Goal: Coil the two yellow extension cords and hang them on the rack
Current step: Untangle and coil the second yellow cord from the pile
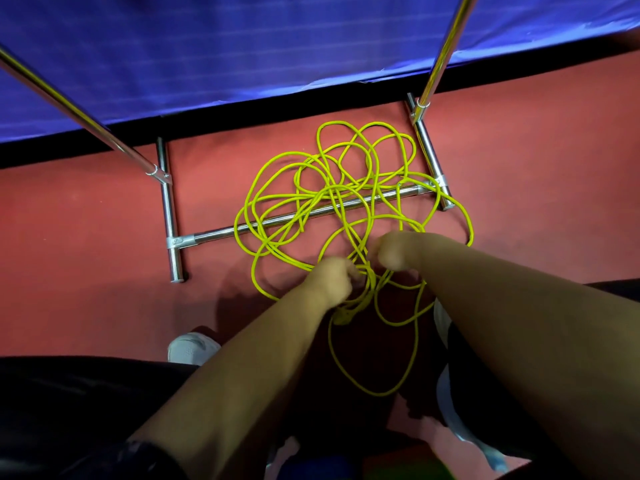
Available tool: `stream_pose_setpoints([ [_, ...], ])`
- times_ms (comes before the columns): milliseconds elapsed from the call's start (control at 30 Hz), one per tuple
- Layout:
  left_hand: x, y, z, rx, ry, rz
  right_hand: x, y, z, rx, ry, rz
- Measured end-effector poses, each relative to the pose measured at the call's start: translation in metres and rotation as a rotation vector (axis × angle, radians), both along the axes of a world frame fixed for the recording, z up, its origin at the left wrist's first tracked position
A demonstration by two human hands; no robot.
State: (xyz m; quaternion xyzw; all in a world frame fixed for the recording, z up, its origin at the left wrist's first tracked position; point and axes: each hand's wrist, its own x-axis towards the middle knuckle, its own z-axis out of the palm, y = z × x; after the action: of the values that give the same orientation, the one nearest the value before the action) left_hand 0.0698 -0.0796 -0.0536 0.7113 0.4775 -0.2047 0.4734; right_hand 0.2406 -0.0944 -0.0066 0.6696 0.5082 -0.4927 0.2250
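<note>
Two surfaces in view: red matte floor [86, 237] across the middle of the frame, shiny blue sheet [242, 46] filling the top, edged below by a black strip. Chrome rack [277, 221] standing on the floor at centre: low crossbar running from lower left up to the right, short foot bars at both ends, two uprights slanting out toward the upper left and upper right corners. White shoe [190, 346] at lower left; dark clothing along the bottom edge.

Yellow cords [332, 188] loose in one tangle at centre frame, thin and bright, looped over and across the crossbar, spread from just behind it down toward lower centre. One long loop reaching low between the forearms. Impossible to separate one cord from the other.

Left hand [332, 282] at the tangle's near edge, fingers curled around a bunch of strands. Right hand [394, 251] just beside it, curled like a fist and blurred; hold on any strand impossible to tell.
</note>
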Motion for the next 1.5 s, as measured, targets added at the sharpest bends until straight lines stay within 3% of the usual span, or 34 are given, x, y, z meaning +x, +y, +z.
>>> stream_pose_setpoints([
  [100,-0.007,0.022,0.009,-0.090,-0.103,0.362,-0.002,-0.001,-0.001,0.070,0.103,-0.085],
  [200,-0.009,0.042,0.027,-0.235,-0.215,0.634,-0.007,0.001,-0.013,0.132,0.225,-0.329],
  [400,-0.012,0.072,0.066,-0.393,-0.478,0.999,-0.007,0.021,0.003,0.286,0.458,-0.576],
  [667,-0.030,0.116,0.153,-0.650,-0.623,0.932,-0.005,0.054,0.087,0.374,0.465,-0.635],
  [733,-0.031,0.126,0.182,-0.615,-0.665,0.955,-0.008,0.060,0.112,0.405,0.448,-0.586],
  [900,-0.034,0.135,0.260,-0.133,-0.485,0.620,-0.013,0.073,0.177,0.464,0.358,-0.445],
  [1033,-0.039,0.137,0.325,0.126,-0.457,0.388,-0.013,0.081,0.236,0.456,0.456,-0.347],
  [1300,-0.043,0.126,0.403,0.515,-0.406,0.428,-0.025,0.079,0.314,0.495,0.627,-0.294],
  [1400,-0.053,0.129,0.399,0.374,-0.520,0.602,-0.034,0.080,0.316,0.602,0.683,-0.451],
  [1500,-0.066,0.127,0.394,-0.022,-0.726,0.733,-0.038,0.079,0.306,0.712,0.714,-0.674],
])
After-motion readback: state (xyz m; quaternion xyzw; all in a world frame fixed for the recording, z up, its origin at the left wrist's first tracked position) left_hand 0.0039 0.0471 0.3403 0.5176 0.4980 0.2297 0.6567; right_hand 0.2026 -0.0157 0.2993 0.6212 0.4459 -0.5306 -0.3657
